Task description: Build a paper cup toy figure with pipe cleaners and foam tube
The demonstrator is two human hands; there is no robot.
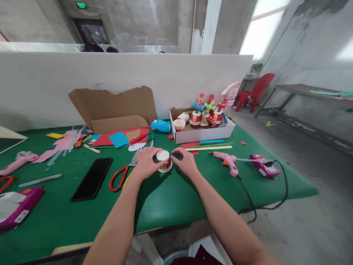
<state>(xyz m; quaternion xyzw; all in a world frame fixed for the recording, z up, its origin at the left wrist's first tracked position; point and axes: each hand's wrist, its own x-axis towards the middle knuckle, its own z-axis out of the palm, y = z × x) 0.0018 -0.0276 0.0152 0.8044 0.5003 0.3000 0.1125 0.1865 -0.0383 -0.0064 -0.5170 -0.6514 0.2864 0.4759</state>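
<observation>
A small red and white paper cup (163, 156) stands upside down on the green table, its white base facing up. My left hand (147, 162) is closed around the cup's left side, thumb across its front. My right hand (188, 162) pinches a dark blue folded paper strip (175, 156) whose end meets the cup's right side. Another dark folded piece (154, 157) shows at the left side, partly hidden by my left fingers. Scissors with red handles (121, 176) lie just left of my left hand.
A white box (204, 136) of cup figures stands behind my right hand. A pink glue gun (224, 158) with a cord lies right, beside a purple device (265, 167). A black phone (92, 178) and coloured paper (118, 140) lie left. A white partition (118, 73) bounds the back.
</observation>
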